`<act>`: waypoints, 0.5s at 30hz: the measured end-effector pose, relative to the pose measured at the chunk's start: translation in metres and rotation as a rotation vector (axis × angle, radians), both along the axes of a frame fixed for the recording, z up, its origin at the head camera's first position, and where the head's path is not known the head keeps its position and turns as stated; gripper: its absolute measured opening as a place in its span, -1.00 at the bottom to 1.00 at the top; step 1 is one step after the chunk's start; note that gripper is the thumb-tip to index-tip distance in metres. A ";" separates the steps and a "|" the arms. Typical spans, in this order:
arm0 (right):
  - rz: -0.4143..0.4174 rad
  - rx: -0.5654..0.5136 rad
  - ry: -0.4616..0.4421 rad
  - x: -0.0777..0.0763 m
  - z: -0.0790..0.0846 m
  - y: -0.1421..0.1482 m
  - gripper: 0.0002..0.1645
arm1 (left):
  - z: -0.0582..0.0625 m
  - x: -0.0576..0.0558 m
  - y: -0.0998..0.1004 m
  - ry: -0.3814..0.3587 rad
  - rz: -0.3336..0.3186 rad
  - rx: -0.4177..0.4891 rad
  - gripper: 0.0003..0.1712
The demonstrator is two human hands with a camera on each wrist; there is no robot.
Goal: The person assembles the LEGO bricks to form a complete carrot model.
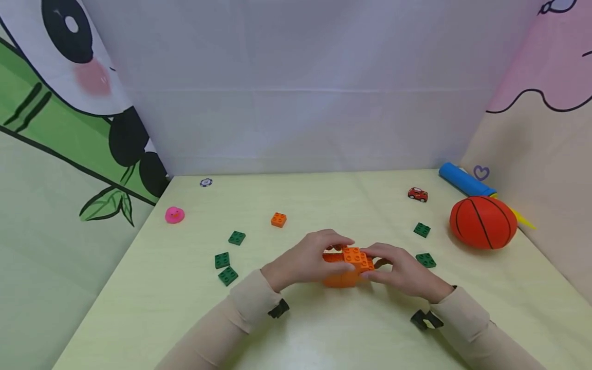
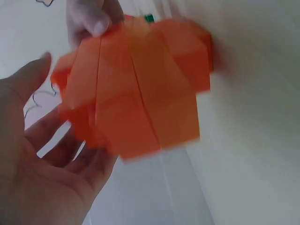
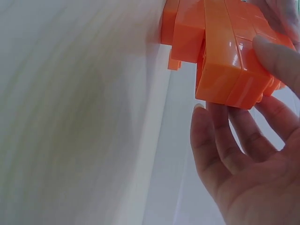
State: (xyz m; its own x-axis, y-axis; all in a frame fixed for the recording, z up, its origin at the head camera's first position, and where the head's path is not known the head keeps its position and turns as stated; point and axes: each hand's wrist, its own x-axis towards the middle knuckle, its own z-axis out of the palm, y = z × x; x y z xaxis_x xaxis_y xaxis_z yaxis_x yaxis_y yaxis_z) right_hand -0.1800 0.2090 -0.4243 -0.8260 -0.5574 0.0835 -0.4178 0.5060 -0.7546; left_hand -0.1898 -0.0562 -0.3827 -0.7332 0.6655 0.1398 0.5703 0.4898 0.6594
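Note:
An orange build of toy building blocks [image 1: 339,280] stands on the table between the two hands, with studded bricks on its top. My left hand [image 1: 305,259] holds it from the left, thumb on the near side and fingers at the far side. From the right, my right hand [image 1: 402,270] pinches its upper part. In the right wrist view the right thumb lies along the glossy orange blocks [image 3: 220,70], fingers behind them. The left wrist view shows the stepped side of the orange blocks [image 2: 136,93], the left fingers partly hidden behind.
Left lie several green bricks [image 1: 222,260] and a pink rubber duck [image 1: 174,215]; a loose orange brick [image 1: 278,220] is farther back. To the right are more green bricks [image 1: 422,229], a red toy car [image 1: 418,195], a small basketball [image 1: 483,222] and a blue tube [image 1: 467,179].

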 end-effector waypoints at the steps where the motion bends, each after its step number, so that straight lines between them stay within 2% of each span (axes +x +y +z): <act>1: -0.001 0.001 0.000 0.000 0.000 0.000 -0.36 | 0.001 -0.004 -0.005 0.000 0.014 -0.011 -0.41; 5: -0.001 0.000 -0.007 0.000 0.001 0.001 -0.35 | 0.003 -0.026 -0.030 0.029 0.128 -0.054 -0.36; 8: -0.003 -0.006 -0.014 0.000 0.002 0.002 -0.35 | -0.001 -0.047 -0.052 0.058 0.234 -0.100 -0.38; 12: -0.001 -0.010 -0.021 0.000 0.001 0.001 -0.36 | -0.014 -0.070 -0.075 0.031 0.330 -0.155 -0.39; 15: -0.009 -0.007 -0.033 0.000 0.000 0.001 -0.36 | -0.024 -0.081 -0.085 -0.018 0.377 -0.188 -0.35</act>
State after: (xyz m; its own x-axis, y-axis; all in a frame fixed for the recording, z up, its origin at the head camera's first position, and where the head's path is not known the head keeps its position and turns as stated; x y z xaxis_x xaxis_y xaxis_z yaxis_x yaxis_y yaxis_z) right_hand -0.1799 0.2098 -0.4244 -0.8331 -0.5498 0.0602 -0.3883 0.5039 -0.7715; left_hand -0.2704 -0.1412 -0.4066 -0.9315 0.3627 0.0263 0.3172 0.7750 0.5467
